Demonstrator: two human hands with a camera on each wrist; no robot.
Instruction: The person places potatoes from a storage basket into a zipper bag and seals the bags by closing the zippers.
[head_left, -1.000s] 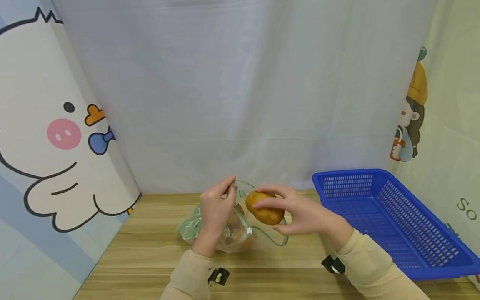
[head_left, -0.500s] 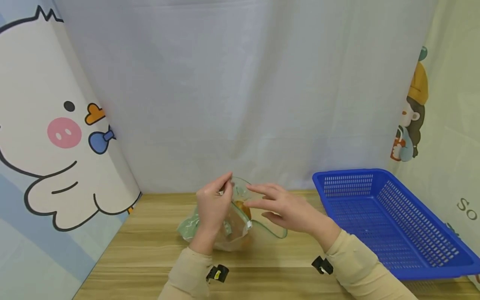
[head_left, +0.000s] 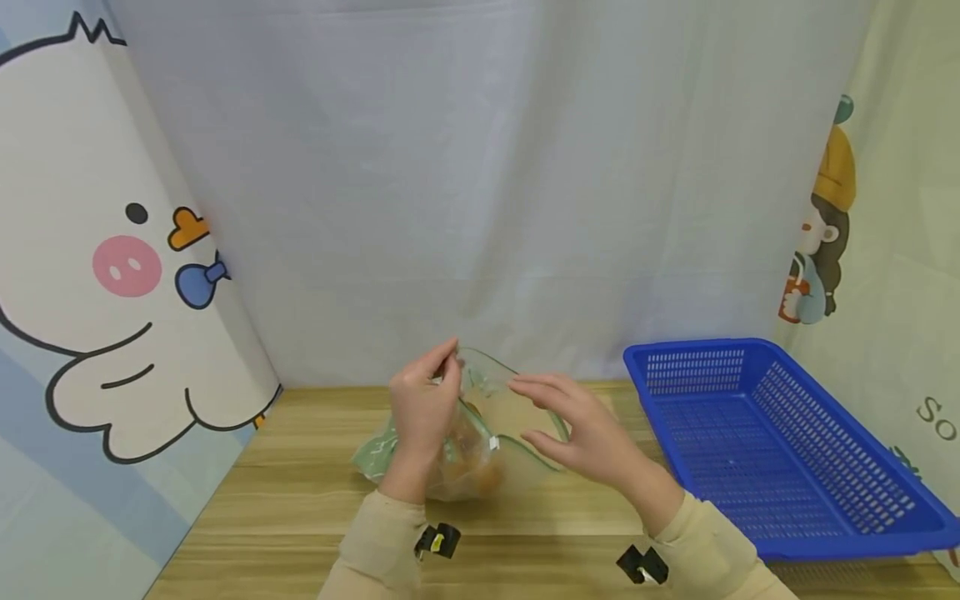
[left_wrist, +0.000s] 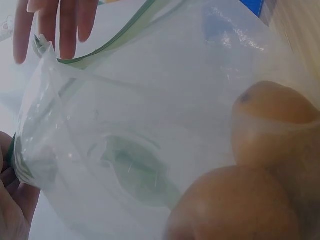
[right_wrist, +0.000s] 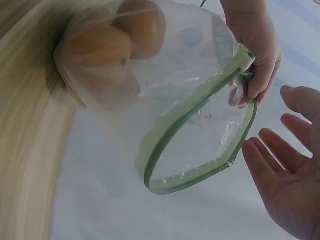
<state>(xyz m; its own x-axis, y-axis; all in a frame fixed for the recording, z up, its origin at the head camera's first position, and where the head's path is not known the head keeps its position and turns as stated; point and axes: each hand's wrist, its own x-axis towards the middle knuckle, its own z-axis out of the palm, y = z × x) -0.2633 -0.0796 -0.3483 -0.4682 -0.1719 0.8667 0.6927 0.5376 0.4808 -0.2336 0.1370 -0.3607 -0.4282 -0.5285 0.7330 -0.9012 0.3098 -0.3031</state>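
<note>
A clear zip bag point(head_left: 457, 467) with a green-edged mouth sits on the table, its mouth gaping toward the right. My left hand point(head_left: 423, 408) pinches one end of that mouth and keeps it raised. Inside the bag lie several round orange-brown fruits point(right_wrist: 95, 52), seen through the plastic; two of the fruits point(left_wrist: 235, 205) show in the left wrist view. My right hand point(head_left: 588, 433) is beside the open mouth with its fingers spread and holds nothing. In the right wrist view its fingertips point(right_wrist: 248, 145) come up to the green rim; whether they touch it I cannot tell.
A blue plastic basket point(head_left: 750, 533) with slotted sides stands on the right part of the wooden table point(head_left: 285, 500). Behind the table hangs a pale curtain point(head_left: 450, 192). Printed cloths with cartoon figures border the left and right sides.
The right hand held an orange-brown fruit at the bag's mouth, let it go into the bag, and is now without it beside the rim. The left hand keeps its pinch, shifted slightly left.
</note>
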